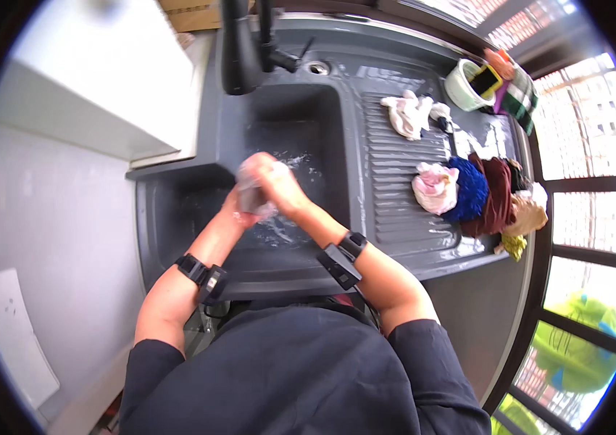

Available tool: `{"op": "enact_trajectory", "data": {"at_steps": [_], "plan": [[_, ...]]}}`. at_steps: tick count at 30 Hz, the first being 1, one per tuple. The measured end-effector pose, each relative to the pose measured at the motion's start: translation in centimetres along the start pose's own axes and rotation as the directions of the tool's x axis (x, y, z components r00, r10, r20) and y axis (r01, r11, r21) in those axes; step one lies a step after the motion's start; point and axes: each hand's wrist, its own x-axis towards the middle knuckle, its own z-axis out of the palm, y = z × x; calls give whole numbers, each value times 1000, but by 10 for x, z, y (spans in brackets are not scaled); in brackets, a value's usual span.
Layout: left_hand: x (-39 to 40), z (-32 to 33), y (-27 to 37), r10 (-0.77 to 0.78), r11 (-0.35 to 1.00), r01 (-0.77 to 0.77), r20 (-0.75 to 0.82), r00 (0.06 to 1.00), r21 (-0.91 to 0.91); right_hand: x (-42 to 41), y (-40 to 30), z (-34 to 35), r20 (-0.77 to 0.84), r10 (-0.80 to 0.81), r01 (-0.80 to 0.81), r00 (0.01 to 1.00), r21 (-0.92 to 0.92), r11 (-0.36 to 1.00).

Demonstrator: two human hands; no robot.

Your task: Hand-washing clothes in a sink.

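Observation:
A wet, greyish cloth [253, 199] is bunched between my two hands over the dark grey sink basin [331, 122]. My left hand [233, 204] grips it from the lower left, its fingers mostly hidden. From above and the right, my right hand [280, 182] closes over the same bundle. Blur and wetness hide the cloth's exact shape. Water with white suds [281, 231] shows below and around my hands. The black faucet [240, 60] stands beyond them, its spout hanging over the basin's far left part.
On the ribbed drainboard [395, 217] lie white cloths [408, 114], a pink-and-white bundle [435, 187], a blue shaggy cloth [466, 187] and a maroon cloth [490, 190]. A white tub [463, 89] holds a yellow-edged sponge. A white cabinet-like block [101, 81] rises at the left; barred windows [580, 212] line the right.

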Motion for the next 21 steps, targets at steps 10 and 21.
{"op": "enact_trajectory", "data": {"at_steps": [10,21], "plan": [[-28,124,-7,742,-456,-279,535,404,845,-24,-30,-3,166,493,-333,854,903,273],[-21,123,-22,665,-471,-377,601,443,798,-36,8,-18,189,584,-324,789,936,135]]}}
